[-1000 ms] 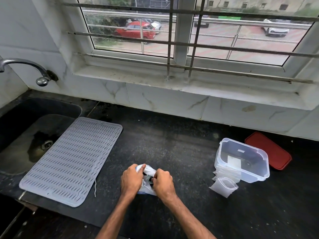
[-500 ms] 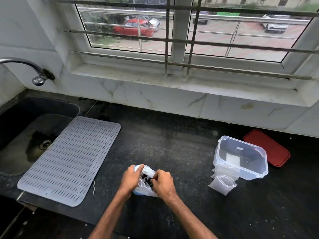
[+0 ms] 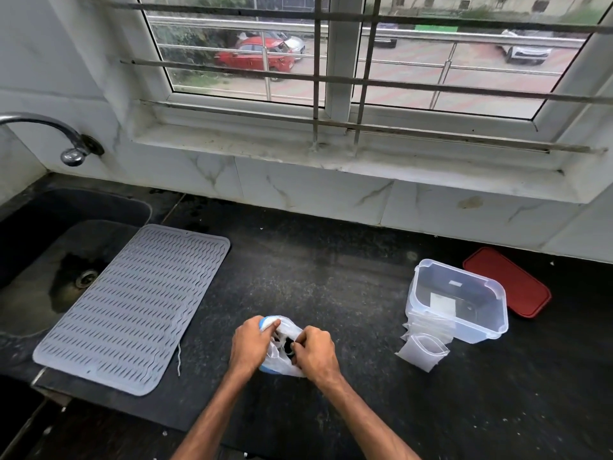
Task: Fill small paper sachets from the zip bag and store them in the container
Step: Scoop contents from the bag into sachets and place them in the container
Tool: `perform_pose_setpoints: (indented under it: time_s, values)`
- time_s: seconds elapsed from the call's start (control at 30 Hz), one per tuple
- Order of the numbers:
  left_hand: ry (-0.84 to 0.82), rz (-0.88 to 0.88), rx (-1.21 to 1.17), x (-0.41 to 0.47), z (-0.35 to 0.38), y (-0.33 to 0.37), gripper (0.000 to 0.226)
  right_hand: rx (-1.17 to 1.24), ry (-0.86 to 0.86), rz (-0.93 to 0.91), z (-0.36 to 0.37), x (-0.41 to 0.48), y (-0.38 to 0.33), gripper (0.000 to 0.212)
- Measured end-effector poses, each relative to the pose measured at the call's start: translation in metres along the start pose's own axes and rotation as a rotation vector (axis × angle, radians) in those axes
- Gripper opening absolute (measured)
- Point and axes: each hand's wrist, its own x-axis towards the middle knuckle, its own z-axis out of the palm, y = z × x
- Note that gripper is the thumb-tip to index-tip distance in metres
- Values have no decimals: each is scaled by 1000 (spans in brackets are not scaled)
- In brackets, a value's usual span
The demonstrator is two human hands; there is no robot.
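Zip bag [image 3: 281, 361] sat at 6 o'clock on the bench [image 3: 331, 277], left hand [image 3: 250, 346] and right hand [image 3: 315, 351] each pinching its mouth with curled fingers, dark bits inside. Open clear container [image 3: 418, 303] stood at 3 o'clock of it, sachets [image 3: 423, 351] against its near wall, red lid [image 3: 510, 283] at 2 o'clock.

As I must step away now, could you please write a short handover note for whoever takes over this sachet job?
Left hand: grips the top of the zip bag.
Right hand: pinches the bag's mouth. The bag sits on the counter with dark contents inside.
Container: open, to the right of the bag, with the red lid flat behind it.
Sachets: stacked on the counter at the container's front.
Done: lid off. A white piece shows in the container; whether it is a sachet is unclear.
Left: fill the sachets and store them.
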Motion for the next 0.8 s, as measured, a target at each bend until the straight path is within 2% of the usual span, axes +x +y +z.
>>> perform_pose_setpoints:
  time_s: [0.17, 0.3, 0.43, 0.57, 0.8]
  values:
    - [28, -83, -232, -1, 9, 0, 24, -4, -1, -15, 1, -3, 3, 8]
    - [-42, -88, -406, 4, 15, -11, 8, -1, 8, -15, -1, -3, 6, 8]
    - [-74, -26, -377, 3, 12, -12, 2, 50, -7, 2, 4, -4, 10, 8]
    - [-60, -26, -258, -1, 10, -6, 10, 98, -5, 12, 4, -3, 13, 3]
    - [1, -42, -385, -9, 7, -6, 11, 99, 19, -4, 9, -1, 15, 5]
